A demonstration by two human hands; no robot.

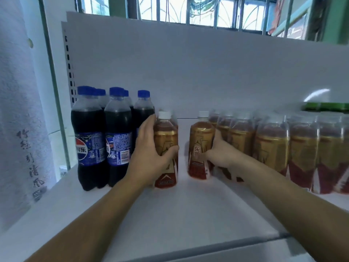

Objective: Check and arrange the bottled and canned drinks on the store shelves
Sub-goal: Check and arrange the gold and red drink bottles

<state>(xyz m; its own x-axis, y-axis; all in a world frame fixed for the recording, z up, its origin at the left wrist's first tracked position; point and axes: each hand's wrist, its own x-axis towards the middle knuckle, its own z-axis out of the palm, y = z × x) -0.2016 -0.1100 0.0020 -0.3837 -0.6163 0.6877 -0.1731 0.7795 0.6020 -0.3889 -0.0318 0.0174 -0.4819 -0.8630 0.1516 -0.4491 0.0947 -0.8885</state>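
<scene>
Hands both hold tea: your left hand (149,148) wraps a white-capped tea bottle (167,133), with the thumb across its gold label and the fingers curled round its far side. Your right hand (219,154) grips a second tea bottle (201,140) of the same kind, thumb on the front of the label and fingers tucked behind it. Both bottles stand upright on the white shelf (188,214), with a bare gap between them. The one in your left hand stands just beside the Pepsi bottles (90,140), a blue-capped cluster at the shelf's left end, several deep; your fingers lie between the two. The one in your right hand stands at the left end of the row of tea bottles (272,146), which runs blurred to the right edge of view. Your hand covers that side, so you cannot tell whether it touches its neighbour. Behind everything rises the white back panel (188,72), with a barred window (188,10) above it. A pale cloth with dark calligraphy (22,129) hangs at the far left.
</scene>
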